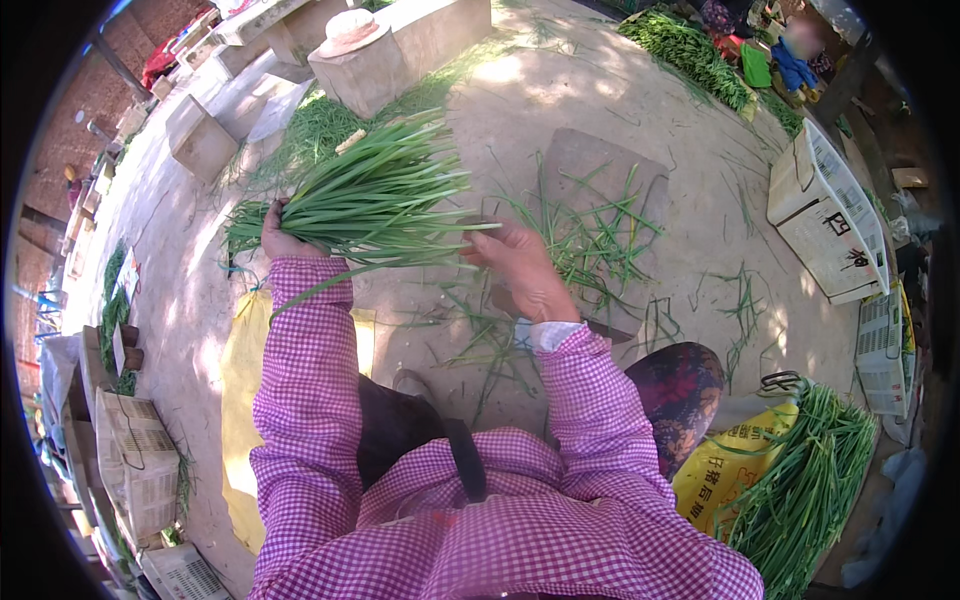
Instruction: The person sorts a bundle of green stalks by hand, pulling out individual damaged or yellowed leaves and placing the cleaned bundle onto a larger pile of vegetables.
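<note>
A thick bunch of garlic chives is held up in front of me, its leafy tips to the left and its pale stem ends to the right. My left hand is closed around the leafy side. At the pale ends, my right hand pinches a few stems between thumb and fingers. Loose chive pieces are scattered over a flat grey slab and the ground beyond my right hand. By my right knee, a large heap of chives lies on a yellow sack, with scissors at its top.
White plastic crates stand at right, including a tall one, and another crate is at left. A yellow sheet lies beside my left arm. Concrete blocks, one with a hat, stand ahead. Another person sits far right near piled chives.
</note>
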